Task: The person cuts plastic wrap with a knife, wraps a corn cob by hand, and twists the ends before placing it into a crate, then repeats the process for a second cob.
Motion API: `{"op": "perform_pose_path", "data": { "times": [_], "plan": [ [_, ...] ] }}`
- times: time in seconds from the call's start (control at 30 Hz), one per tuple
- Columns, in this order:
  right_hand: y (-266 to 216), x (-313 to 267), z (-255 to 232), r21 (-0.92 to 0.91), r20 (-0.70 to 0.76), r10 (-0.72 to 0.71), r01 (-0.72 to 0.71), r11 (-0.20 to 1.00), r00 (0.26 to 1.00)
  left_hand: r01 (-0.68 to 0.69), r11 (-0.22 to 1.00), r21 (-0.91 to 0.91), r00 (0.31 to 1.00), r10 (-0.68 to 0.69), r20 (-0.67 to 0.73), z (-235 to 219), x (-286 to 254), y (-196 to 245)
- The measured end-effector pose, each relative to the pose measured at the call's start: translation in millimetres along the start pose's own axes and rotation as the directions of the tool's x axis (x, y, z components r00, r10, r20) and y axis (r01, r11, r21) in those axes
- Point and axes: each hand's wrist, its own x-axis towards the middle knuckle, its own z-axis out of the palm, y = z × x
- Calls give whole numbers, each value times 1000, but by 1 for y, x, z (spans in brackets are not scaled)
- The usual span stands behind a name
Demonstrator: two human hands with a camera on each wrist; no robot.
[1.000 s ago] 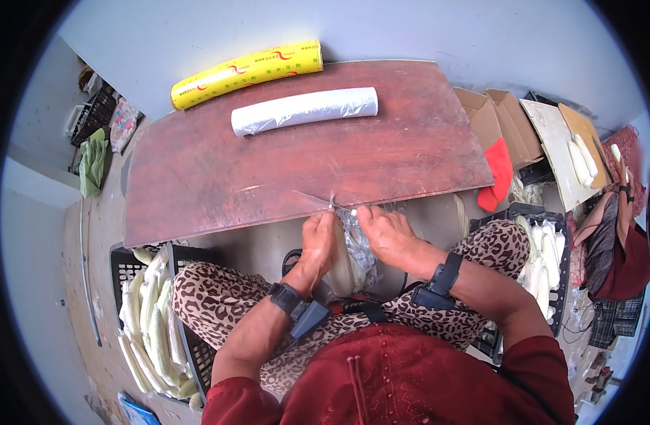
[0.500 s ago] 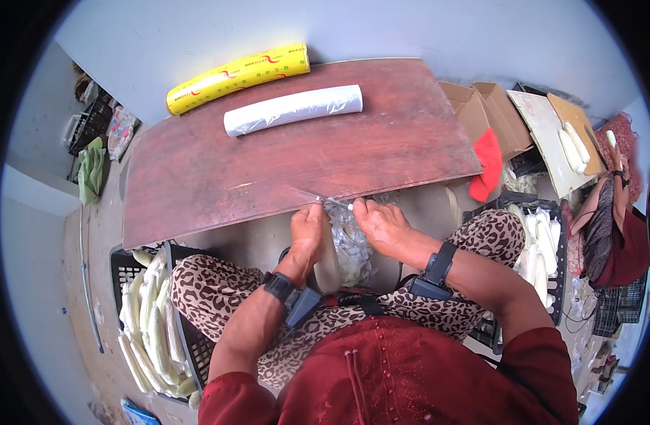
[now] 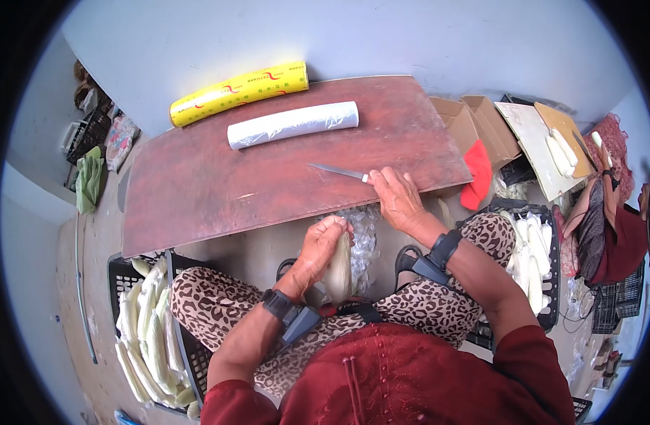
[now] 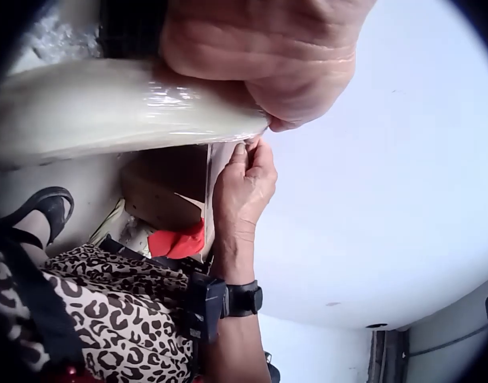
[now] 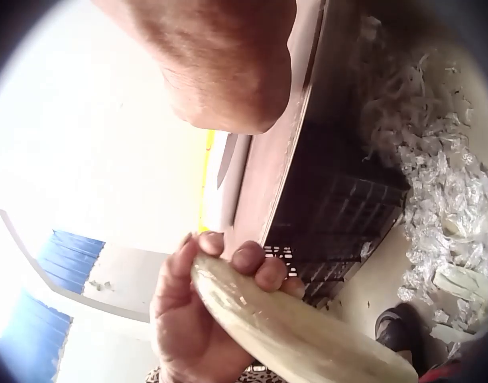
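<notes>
While the left hand (image 3: pixel 323 244) grips the film-wrapped corn ear (image 3: pixel 338 268) upright over the lap and the right hand (image 3: pixel 396 198) holds the knife (image 3: pixel 337 171) on the worktop (image 3: pixel 218 184), the ear appears light, stiff and slippery, best grasped round its middle

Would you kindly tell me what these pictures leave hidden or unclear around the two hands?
- Knife: handle hidden under the right hand in the head view; the wrist views show no clear blade.
- Wrapped corn cob: lower end cut off by the frame edge in the right wrist view, and covered by the left hand in the left wrist view.
- Printing on the yellow roll: too small to read.
</notes>
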Motion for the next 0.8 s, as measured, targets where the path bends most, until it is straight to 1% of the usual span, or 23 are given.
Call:
{"op": "perform_pose_path", "data": {
  "times": [0.1,0.2,0.3,0.33,0.37,0.4,0.43,0.47,0.53,0.6,0.67,0.77,0.8],
  "plan": [
    [15,13,15,-111,-65,34,-41,993,997,-11,999,-35,1000,11,22,6,-2,16],
    [22,16,19,-173,-62,33,-44,984,998,-52,998,-47,996,55,69,8,-6,27],
    [14,15,11,-86,-179,-4,-11,996,984,-52,997,-62,993,58,106,6,-5,29],
    [10,18,5,140,-96,41,-28,990,994,-89,994,-59,991,94,98,6,-3,29],
    [5,19,-2,357,-3,65,-60,932,998,-124,991,-57,988,129,89,6,-1,27],
    [3,21,-5,553,94,66,-107,826,993,-160,986,-55,983,164,78,5,1,25],
    [2,23,0,793,313,47,-289,537,949,-166,985,-55,983,170,75,4,4,23],
    [3,21,-3,806,413,26,-379,455,910,-170,984,-56,982,174,71,2,6,21],
    [-11,22,-33,780,592,-46,-558,283,805,-176,982,-61,980,181,77,2,8,21],
    [-13,21,-32,817,558,-66,-533,220,827,-182,981,-66,977,188,97,4,8,25],
    [-13,21,-29,850,520,-93,-503,158,849,-162,980,-117,975,178,135,4,8,27],
    [-20,21,-34,854,520,-144,-506,123,842,-113,976,-187,972,148,183,8,5,33],
    [-21,21,-32,847,531,-144,-516,128,835,-94,973,-209,971,136,199,10,5,34]
  ]
}}
